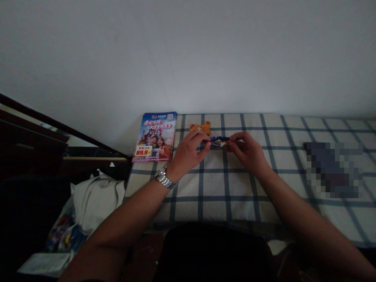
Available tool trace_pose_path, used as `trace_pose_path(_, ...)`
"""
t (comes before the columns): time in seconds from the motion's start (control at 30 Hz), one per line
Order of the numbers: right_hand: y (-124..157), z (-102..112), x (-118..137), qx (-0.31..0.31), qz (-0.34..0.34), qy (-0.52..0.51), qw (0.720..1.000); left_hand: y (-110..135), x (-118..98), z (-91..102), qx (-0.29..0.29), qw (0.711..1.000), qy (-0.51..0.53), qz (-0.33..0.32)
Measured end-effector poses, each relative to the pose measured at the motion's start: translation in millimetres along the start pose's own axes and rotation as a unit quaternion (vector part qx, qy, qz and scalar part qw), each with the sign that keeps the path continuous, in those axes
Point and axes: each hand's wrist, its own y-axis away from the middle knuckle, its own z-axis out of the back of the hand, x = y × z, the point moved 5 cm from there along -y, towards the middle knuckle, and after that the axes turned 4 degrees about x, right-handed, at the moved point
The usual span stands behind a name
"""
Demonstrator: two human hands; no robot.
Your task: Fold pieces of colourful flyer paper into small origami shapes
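Plain pale wall [235,58] in dim light

Pale wall [211,58] behind, checked cloth [214,192] up against it. Dark item [329,164] lying on the cloth's right side, too blurred from here to name. Left: dark wood [35,137]; white bundle [96,199] low down.

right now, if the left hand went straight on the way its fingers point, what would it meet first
Past the folded printed paper it holds, the left hand would probably meet the fingers of the right hand, though depth is unclear from this single view.
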Motion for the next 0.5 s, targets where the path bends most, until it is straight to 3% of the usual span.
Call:
trace_pose_path(0.27,-0.9,2.9,5.4,-0.003,0.015,0.074,0.997,-0.2,0.7,0.0,0.007,1.000,0.009,0.009)
trace_pose_path(0.5,-3.7,5.1,9.9,0.008,0.070,0.132,0.989,0.5,3.9,-6.3,0.027,0.999,0.033,-0.001)
